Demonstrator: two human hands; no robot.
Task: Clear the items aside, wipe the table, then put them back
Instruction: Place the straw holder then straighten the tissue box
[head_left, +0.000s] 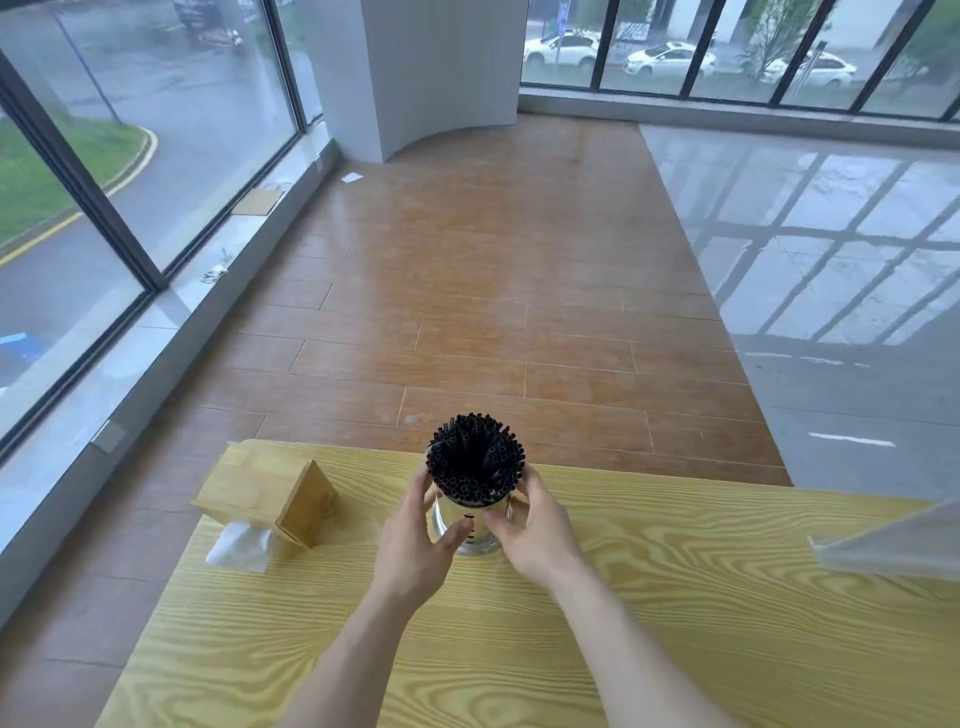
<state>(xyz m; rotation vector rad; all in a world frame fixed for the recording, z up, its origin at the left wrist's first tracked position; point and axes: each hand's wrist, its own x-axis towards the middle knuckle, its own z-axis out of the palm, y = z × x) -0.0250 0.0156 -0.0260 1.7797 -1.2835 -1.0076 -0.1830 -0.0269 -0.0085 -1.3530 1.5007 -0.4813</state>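
Observation:
A shiny metal canister (474, 530) packed with black straws (475, 460) stands upright near the far edge of the light wooden table (649, 597). My left hand (421, 540) wraps its left side and my right hand (532, 530) wraps its right side, fingers curled around the metal wall. To the left, a wooden tissue box (270, 499) lies tipped on its side at the table's far left corner, with a white tissue (241, 545) hanging out of it.
A clear plastic sheet or stand (893, 540) rests at the table's right edge. Beyond the table lie a brown plank floor and a grey glossy floor, with glass walls at the left and back and a white pillar (436, 67).

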